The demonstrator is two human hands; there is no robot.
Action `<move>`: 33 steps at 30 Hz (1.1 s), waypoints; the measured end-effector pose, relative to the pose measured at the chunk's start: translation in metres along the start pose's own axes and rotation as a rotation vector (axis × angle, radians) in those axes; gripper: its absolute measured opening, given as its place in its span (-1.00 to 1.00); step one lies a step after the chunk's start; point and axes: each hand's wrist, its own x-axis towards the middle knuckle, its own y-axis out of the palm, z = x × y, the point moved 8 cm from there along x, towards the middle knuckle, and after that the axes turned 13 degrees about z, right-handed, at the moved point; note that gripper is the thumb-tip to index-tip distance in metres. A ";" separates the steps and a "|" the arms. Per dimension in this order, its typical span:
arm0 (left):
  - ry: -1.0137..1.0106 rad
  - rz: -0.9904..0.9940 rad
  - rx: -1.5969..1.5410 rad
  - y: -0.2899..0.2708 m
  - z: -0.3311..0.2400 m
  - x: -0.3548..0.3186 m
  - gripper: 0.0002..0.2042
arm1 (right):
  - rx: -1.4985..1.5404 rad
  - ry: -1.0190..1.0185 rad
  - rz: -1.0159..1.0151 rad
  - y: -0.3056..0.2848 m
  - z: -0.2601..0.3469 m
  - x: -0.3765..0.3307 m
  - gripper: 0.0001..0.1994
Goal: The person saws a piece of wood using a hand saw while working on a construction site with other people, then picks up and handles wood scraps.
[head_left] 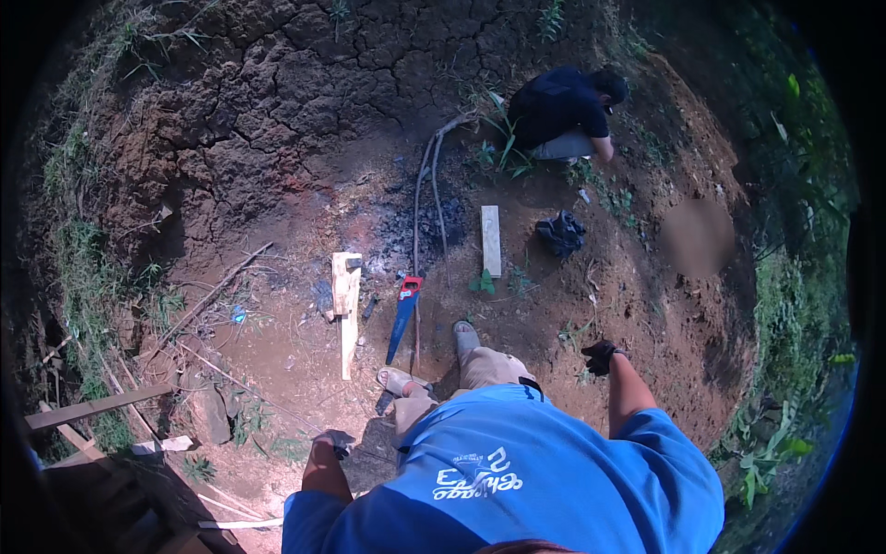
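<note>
My left hand (338, 443), in a dark glove, hangs at my side with its fingers loosely apart and nothing visible in it. Out to the right, my right hand (603, 356) wears a black glove; it is empty, its fingers bent but apart. A hand saw (402, 319) with a blue blade and red handle lies on the ground in front of my feet. Left of it lies a pale, roughly cut piece of wood (347, 300), with a small dark object (353, 264) on its upper end. Neither hand touches the saw or the wood.
A pale board (490, 242) and a black plastic bag (560, 234) lie ahead to the right. Another person (563, 113) crouches beyond them. Long thin branches (419, 212) cross ash-darkened soil. A cracked earth bank (277, 92) rises ahead; planks (100, 407) lie at left.
</note>
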 end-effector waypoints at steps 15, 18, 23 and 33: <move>0.542 -0.770 -0.603 -0.365 -0.270 -0.217 -0.46 | 0.548 -0.062 0.088 -0.017 -0.114 0.037 -0.43; 0.733 -0.563 -0.795 -0.286 -0.250 -0.098 -0.52 | 0.779 0.044 0.121 -0.002 -0.173 0.043 -0.45; 0.137 -0.129 -1.509 -0.069 -0.158 -0.072 -0.39 | 0.537 0.103 0.140 -0.029 -0.167 0.060 -0.45; -0.380 -0.591 -1.316 0.089 -0.031 -0.044 -0.20 | 0.256 -0.116 -0.062 -0.132 0.131 0.104 -0.51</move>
